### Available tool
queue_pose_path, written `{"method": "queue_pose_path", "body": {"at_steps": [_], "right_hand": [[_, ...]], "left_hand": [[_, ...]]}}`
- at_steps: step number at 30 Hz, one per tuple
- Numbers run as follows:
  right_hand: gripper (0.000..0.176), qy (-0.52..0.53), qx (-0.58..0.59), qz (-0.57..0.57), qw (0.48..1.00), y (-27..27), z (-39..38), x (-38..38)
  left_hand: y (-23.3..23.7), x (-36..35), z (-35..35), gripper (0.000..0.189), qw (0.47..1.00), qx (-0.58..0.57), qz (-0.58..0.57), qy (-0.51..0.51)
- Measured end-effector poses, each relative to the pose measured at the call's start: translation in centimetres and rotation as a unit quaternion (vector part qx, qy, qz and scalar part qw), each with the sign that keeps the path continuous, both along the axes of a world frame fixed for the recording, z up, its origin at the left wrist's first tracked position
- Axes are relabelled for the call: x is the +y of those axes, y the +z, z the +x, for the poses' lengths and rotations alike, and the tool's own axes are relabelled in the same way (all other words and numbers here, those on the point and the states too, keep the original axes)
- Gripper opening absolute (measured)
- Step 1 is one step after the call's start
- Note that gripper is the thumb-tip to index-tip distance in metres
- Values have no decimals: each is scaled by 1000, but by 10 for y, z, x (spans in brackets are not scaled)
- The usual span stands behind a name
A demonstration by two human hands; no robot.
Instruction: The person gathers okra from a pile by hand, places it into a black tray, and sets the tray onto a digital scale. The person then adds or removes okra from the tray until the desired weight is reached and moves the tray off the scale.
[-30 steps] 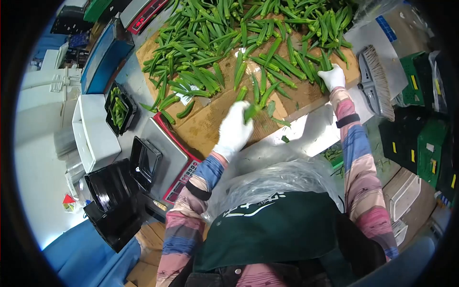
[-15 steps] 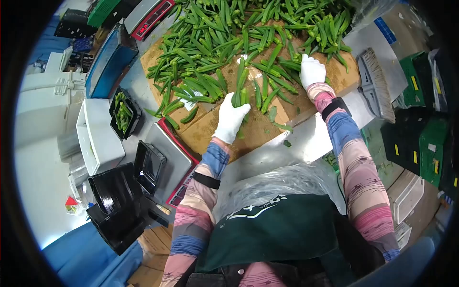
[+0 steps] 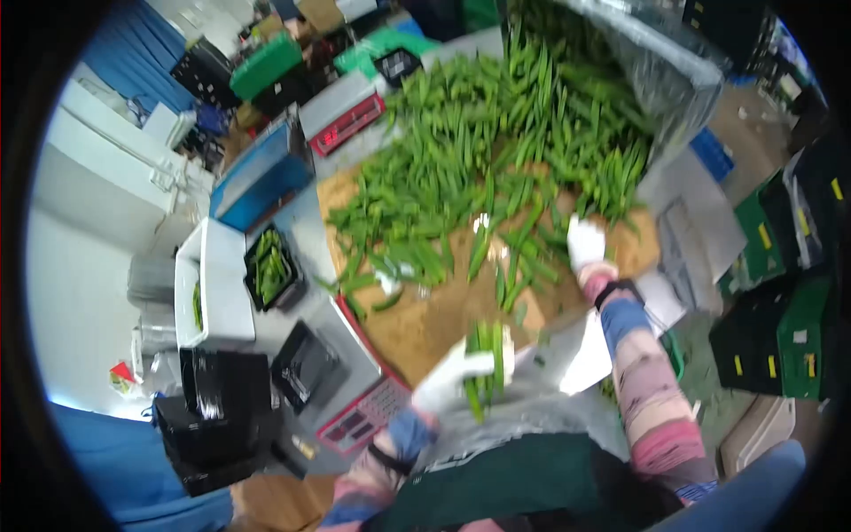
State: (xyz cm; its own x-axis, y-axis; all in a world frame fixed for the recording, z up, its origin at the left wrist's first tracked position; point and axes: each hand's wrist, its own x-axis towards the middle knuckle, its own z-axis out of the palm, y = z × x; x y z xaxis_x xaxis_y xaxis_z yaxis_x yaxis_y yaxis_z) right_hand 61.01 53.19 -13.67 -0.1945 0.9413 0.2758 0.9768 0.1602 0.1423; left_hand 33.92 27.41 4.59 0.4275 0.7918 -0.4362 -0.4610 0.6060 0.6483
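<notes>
In the head view, my left hand (image 3: 450, 377), in a white glove, is closed around a small bunch of okra (image 3: 484, 363) near the front of the cardboard. My right hand (image 3: 587, 245), also gloved in white, is beside the loose okra at the right of the board. Its fingers look curled, but blur hides what they hold, if anything. A large okra pile (image 3: 523, 115) covers the back of the brown cardboard (image 3: 425, 324). A few loose pods lie between my hands.
On the left are a scale (image 3: 363, 417), a black tray (image 3: 306, 363), a tray of okra (image 3: 270, 270), a white bin (image 3: 226, 293) and stacked black trays (image 3: 222, 399). A second scale (image 3: 346, 124) is behind. A brush (image 3: 687, 253) and green crates (image 3: 802, 346) are on the right.
My left hand has drawn back toward my body with the okra bunch, lifting it off the cardboard. My right hand stays by the right-hand okra. The camera view has tilted up.
</notes>
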Motion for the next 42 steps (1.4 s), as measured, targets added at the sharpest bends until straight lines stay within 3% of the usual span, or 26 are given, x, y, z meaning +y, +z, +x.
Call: {"method": "queue_pose_path", "body": {"at_steps": [2, 3, 4, 7, 11, 14, 17, 19, 20, 21, 23, 24, 25, 26, 28, 31, 33, 38, 42], "right_hand": [[21, 8, -3, 13, 1000, 2, 4, -6], [24, 9, -14, 9, 1000, 4, 5, -7], [26, 10, -24, -1, 1000, 5, 4, -10], [40, 1, -53, -10, 999, 1, 0, -9], [9, -10, -32, 11, 999, -2, -2, 1], [9, -73, 64, -31, 995, 11, 4, 0], [41, -185, 199, -147, 951, 55, 10, -6], [59, -212, 321, -157, 910, 84, 18, -22], [57, -137, 413, -122, 892, 62, 30, -21], [46, 5, 640, -136, 756, 51, 32, -27], [31, -38, 746, -335, 574, 122, 7, -79], [30, -11, 786, -380, 487, 127, -5, -100], [29, -4, 780, -409, 473, 126, -18, -119], [35, -31, 771, -480, 417, 148, -30, -141], [36, 7, 764, -514, 390, 122, -55, -171], [33, -6, 753, -569, 330, 135, -100, -211], [31, -10, 768, -546, 334, 134, -125, -230], [31, -7, 763, -543, 352, 136, -177, -251], [37, 7, 772, -554, 312, 155, -235, -266]], "left_hand": [[1, -29, 8, 60, 997, -45, -55, -43], [-1, -43, 14, 60, 997, -15, -71, -35], [3, -56, 18, 61, 989, -60, -134, -6], [-11, -74, 19, 61, 990, -84, -114, -14], [-3, -72, 17, 60, 994, -70, -84, -25], [-6, -73, 14, 57, 992, -60, -107, 10], [5, -74, 5, 52, 990, -38, -129, 50], [-8, -70, -7, 51, 997, -21, -59, 48], [-8, -66, -11, 50, 998, -1, -36, 51], [-2, -60, -11, 45, 997, -15, -2, 75], [6, -47, -14, 38, 991, 27, -26, 131], [9, -42, -13, 39, 986, 23, -6, 163], [-1, -35, -19, 41, 988, 2, 8, 155], [-12, -28, -18, 48, 983, -14, 13, 185], [-12, -24, -19, 60, 982, 0, 26, 186], [-17, -30, -18, 65, 974, 109, 85, 181], [-27, -38, -24, 66, 951, 215, 121, 184], [-10, -62, -47, 65, 919, 267, 137, 255], [-3, -77, -93, 65, 874, 346, 178, 291]]}}
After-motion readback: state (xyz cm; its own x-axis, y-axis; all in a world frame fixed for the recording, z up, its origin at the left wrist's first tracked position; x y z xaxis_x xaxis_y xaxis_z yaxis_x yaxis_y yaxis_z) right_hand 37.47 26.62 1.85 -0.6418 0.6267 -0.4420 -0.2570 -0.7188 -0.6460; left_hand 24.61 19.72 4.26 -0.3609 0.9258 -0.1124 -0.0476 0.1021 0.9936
